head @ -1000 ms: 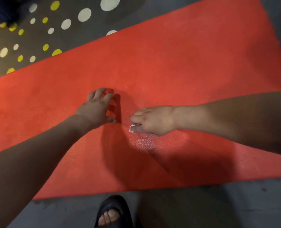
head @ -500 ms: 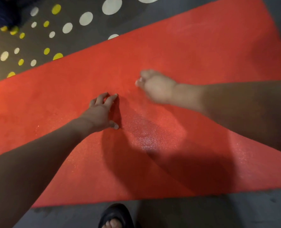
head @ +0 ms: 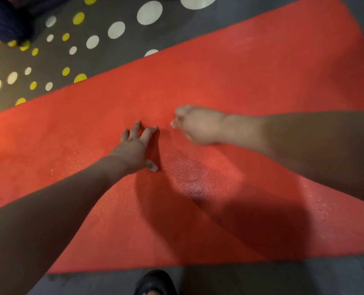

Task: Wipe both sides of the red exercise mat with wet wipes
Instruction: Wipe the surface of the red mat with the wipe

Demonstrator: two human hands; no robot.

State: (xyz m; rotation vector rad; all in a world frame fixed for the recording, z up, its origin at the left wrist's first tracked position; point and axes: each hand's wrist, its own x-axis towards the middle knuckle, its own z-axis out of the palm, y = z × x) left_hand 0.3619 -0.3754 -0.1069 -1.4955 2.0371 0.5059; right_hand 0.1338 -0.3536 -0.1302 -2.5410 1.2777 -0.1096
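The red exercise mat [head: 262,71] is lying beneath both hands: left hand [head: 137,145] pressing, fingers spread; right hand [head: 200,124] blurred (its grip unclear).

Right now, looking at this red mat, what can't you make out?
Head view:
Right hand: motion blur; its fingers' grip is unreadable.
Wet wipe: no clear sight of it; hidden under that hand, if there.
Red foam exercise mat: left end cut off by the frame edge; underside hidden.
Black sandal: cut off by the bottom edge.
Dark blue object: cut off at the top-left corner.
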